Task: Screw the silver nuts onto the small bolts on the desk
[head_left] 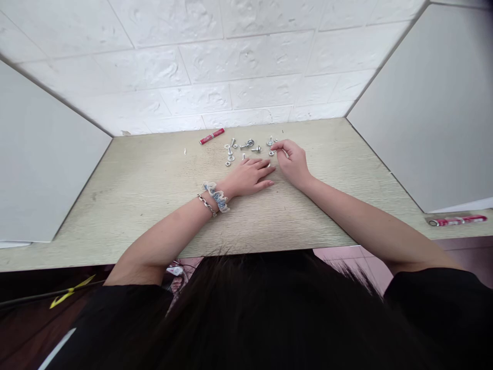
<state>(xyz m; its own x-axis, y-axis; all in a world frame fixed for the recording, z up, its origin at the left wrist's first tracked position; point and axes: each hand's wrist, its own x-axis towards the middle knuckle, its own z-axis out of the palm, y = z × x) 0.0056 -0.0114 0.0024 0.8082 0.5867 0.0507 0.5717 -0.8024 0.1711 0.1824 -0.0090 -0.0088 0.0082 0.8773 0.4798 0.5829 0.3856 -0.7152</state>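
My left hand (250,177) lies palm down on the table, fingers stretched out and slightly apart. A bolt (244,156) stands just behind its knuckles, and a bit of metal shows by its fingertips. To its right, my right hand (292,160) is curled with its fingers drawn together; what they hold, if anything, is hidden. By those fingertips lie a nut (271,153) and a bolt with a washer (270,141). Farther left are a bolt with a nut on it (256,149), a loose bolt (232,143), a washer (231,158) and another nut (228,164).
A red marker-like tube (211,136) lies at the back near the white brick wall (246,56). Another red tube (457,221) sits at the far right edge. Grey panels (431,108) stand on both sides of the wooden table (154,180).
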